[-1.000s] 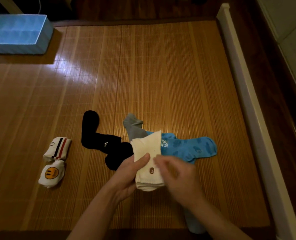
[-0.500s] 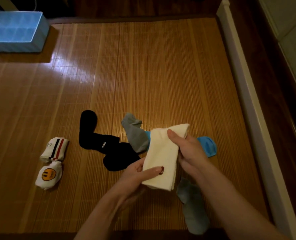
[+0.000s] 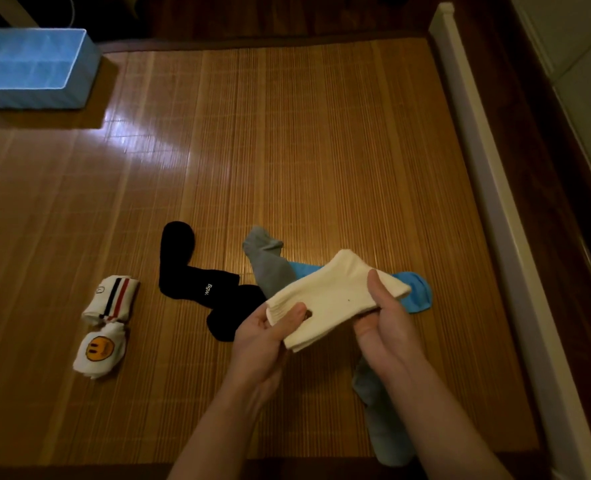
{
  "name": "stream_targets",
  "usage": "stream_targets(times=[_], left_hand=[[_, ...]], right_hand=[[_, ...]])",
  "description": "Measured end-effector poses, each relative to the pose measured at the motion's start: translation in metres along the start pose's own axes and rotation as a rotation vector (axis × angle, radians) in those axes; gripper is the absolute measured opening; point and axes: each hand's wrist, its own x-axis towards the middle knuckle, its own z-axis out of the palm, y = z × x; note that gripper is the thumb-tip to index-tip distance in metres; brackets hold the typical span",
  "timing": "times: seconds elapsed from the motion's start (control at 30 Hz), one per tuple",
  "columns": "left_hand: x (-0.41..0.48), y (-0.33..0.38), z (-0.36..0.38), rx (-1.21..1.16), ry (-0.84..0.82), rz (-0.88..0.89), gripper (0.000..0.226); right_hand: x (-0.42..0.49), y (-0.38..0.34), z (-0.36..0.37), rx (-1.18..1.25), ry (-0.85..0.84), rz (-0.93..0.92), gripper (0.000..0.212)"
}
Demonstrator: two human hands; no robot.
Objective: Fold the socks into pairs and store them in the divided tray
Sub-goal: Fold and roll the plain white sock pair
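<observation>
Both hands are closed on the cream socks [image 3: 335, 292], which are held off the mat [image 3: 287, 150] just in front of the person. The left hand [image 3: 262, 337] pinches the ribbed cuff end with the thumb on top. The right hand [image 3: 387, 323] grips the far end, thumb over the fabric and fingers underneath. The stacked edges at the cuff suggest two socks laid together. They look light, soft and floppy: the cloth sags between the two grips and would slump if only one end were held. Holding both ends, or the fold line once doubled, looks like the surest way to keep the layers lined up. The knit should give plenty of grip and nothing here can break. The likely fault is one layer sliding off the other. Below them on the mat lie the black socks [image 3: 197, 282], a grey sock [image 3: 266, 261] and a blue sock [image 3: 417, 292], overlapping loosely. A striped bundle [image 3: 110, 299] and a smiley bundle [image 3: 100, 351] sit folded, touching each other, well to the left. The divided tray [image 3: 27, 98] stands at the far left corner, well apart from everything, and no socks show in it.
</observation>
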Motion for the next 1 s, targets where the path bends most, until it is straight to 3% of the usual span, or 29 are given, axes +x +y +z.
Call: stream_targets(times=[0.23, 0.33, 0.5, 0.6, 0.73, 0.8, 0.93, 1.0], left_hand=[[0.005, 0.000, 0.011, -0.073, -0.022, 0.009, 0.041], [0.005, 0.001, 0.017, -0.069, -0.002, 0.016, 0.044], [0.003, 0.009, 0.009, -0.111, -0.017, 0.058, 0.037], [0.001, 0.017, 0.008, 0.022, -0.043, 0.113, 0.041], [0.001, 0.044, -0.010, 0.186, -0.141, 0.106, 0.040], [0.002, 0.057, -0.016, 0.285, -0.201, 0.093, 0.034], [0.006, 0.067, -0.015, 0.430, -0.246, 0.081, 0.027], [0.009, 0.067, -0.017, 0.391, -0.208, 0.070, 0.028]], right_hand=[[0.006, -0.019, 0.005, -0.010, 0.002, -0.067, 0.037], [0.004, -0.018, 0.007, -0.008, -0.019, -0.012, 0.035], [0.000, -0.019, 0.009, -0.033, -0.075, -0.001, 0.047], [-0.001, -0.024, 0.003, -0.073, -0.140, 0.048, 0.049], [0.002, -0.057, -0.012, -0.161, -0.384, 0.275, 0.080], [0.003, -0.068, -0.010, -0.341, -0.455, 0.290, 0.073], [0.005, -0.053, 0.009, -1.208, -0.487, -0.049, 0.041], [0.009, -0.049, 0.011, -1.188, -0.417, -0.121, 0.043]])
